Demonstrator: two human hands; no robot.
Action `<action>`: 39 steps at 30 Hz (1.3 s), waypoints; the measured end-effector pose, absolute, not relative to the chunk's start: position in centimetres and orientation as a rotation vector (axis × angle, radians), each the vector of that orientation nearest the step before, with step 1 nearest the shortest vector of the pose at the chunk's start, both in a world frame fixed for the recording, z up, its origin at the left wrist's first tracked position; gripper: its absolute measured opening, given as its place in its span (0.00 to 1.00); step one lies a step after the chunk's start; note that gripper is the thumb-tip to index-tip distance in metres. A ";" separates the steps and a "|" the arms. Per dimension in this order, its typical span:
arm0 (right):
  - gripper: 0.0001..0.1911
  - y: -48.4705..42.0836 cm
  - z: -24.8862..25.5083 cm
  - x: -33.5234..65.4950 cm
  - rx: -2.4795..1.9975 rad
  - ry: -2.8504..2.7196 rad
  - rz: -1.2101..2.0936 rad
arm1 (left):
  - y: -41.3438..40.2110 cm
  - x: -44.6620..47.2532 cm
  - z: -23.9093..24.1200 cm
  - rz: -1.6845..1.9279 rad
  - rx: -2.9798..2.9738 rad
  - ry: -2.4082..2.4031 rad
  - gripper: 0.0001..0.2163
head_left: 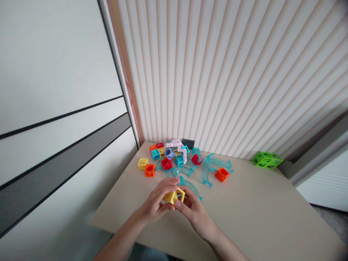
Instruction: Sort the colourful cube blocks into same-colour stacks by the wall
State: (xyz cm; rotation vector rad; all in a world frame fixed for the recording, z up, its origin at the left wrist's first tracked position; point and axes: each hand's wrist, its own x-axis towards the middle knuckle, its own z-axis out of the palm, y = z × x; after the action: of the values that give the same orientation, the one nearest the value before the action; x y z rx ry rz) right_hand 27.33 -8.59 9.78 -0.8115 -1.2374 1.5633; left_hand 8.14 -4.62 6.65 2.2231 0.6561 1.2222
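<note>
Between my two hands is a yellow open-sided toy cube (171, 198), held above the near part of the table (252, 214). My left hand (160, 199) grips its left side, fingers over the top and thumb below. From the right, my right hand (191, 208) closes on it with the thumb on its near face. Just past my hands lies a clear teal curved track piece (191, 186), partly covered by my fingers. Beyond it sit a red cube (166, 164), an orange cube (149, 170) and another yellow cube (143, 164).
More cubes, teal track pieces (206, 172) and pale pink zigzag pieces (179, 146) are heaped at the back. An orange cube (222, 174) lies right of them. A green frame block (267, 160) stands at the back right, against the pleated screen (201, 79). A white cabinet (54, 72) borders the left.
</note>
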 end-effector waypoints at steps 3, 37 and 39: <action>0.24 -8.3 8.2 27.7 -0.858 -1.177 1.511 | -2.8 5.9 6.4 1.254 2.257 0.944 0.24; 0.23 -6.2 3.5 30.8 -1.175 -1.166 0.849 | 5.5 -1.8 3.4 0.733 2.225 1.684 0.38; 0.24 -6.1 3.5 30.7 -1.165 -1.139 0.874 | 6.2 -2.6 3.7 0.886 2.102 1.684 0.32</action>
State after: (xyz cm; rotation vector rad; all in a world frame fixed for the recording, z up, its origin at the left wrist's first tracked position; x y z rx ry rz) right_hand 30.71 -6.14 3.54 -1.1650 -1.1393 0.8737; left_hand -2.64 6.18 3.72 2.1015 1.6841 0.8856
